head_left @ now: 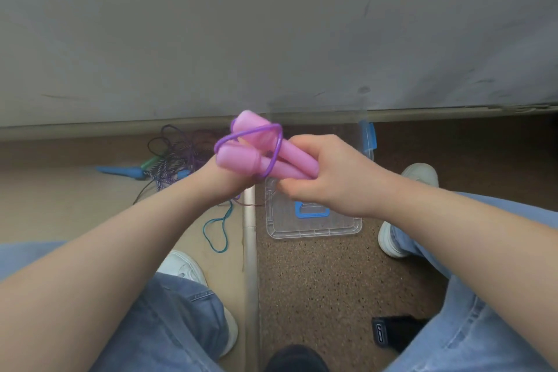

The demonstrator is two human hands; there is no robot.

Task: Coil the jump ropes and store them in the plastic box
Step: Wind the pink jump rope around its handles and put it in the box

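Left hand point(225, 180) and right hand point(329, 174) grip pink handles point(241, 160) looped with purple rope point(278, 145); black tag's point(380, 333) writing is illegible.

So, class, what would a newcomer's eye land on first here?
The pink jump-rope handles, looped by purple cord, gripped between left hand and right hand at centre. Left of them a tangle of ropes lies on the floor; under the right hand sits a clear lid with a blue handle.
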